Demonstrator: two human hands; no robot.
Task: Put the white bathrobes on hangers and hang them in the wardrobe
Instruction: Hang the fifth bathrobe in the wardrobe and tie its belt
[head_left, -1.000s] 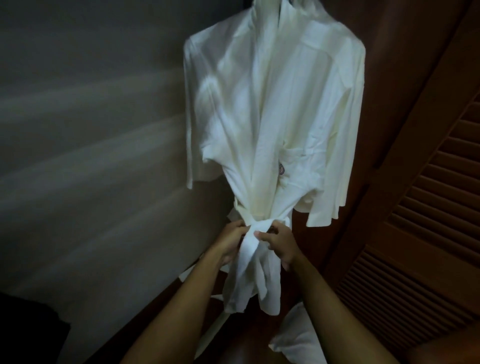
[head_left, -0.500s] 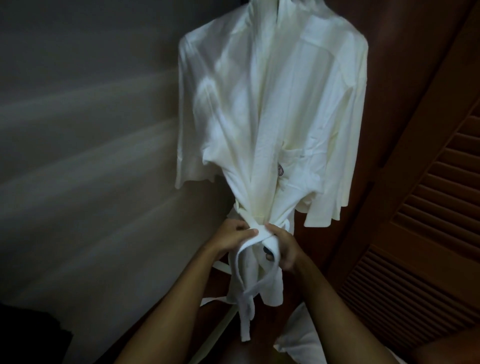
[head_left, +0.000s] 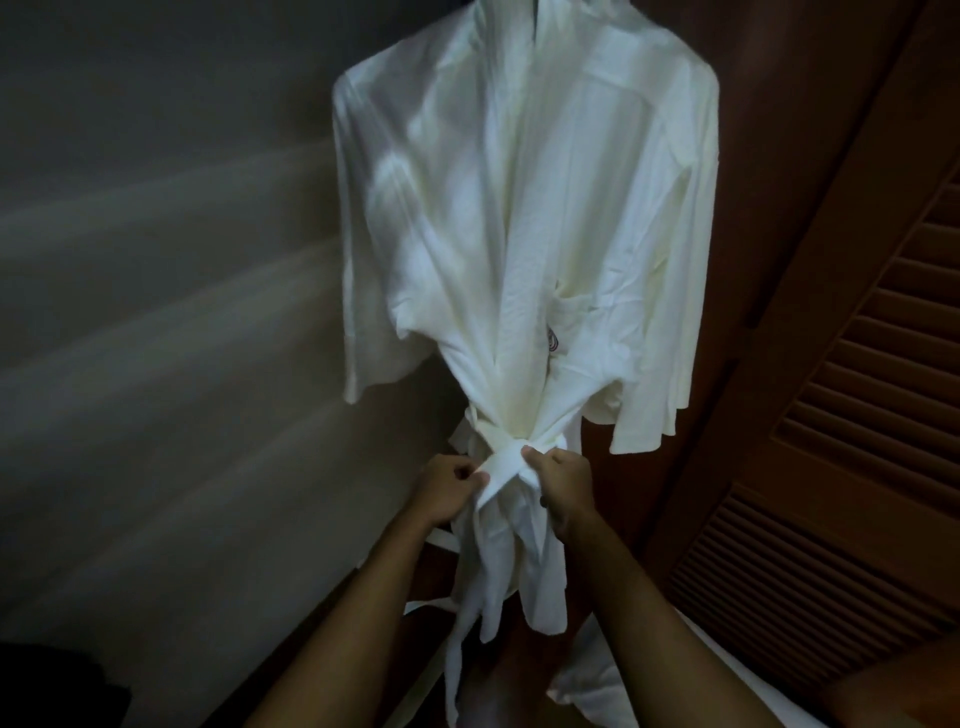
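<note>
The head view looks up at a white bathrobe hanging in dim light, its collar running out of the top edge, so what holds it up cannot be seen. To the left of the bathrobe is a pale grey wall; to its right stands a dark wooden louvred door. At the waist of the bathrobe a white belt is wrapped round and cinches the cloth together. The left hand is closed on the belt at the left side of the knot, fingers pinching the band. The right hand is closed on the belt at the right side of the knot. Below the knot the belt ends and the bathrobe's lower folds hang between the two forearms. A small round emblem shows by the chest pocket, right of the bathrobe's front opening. Below the bathrobe, at the bottom edge, lies more white cloth.
</note>
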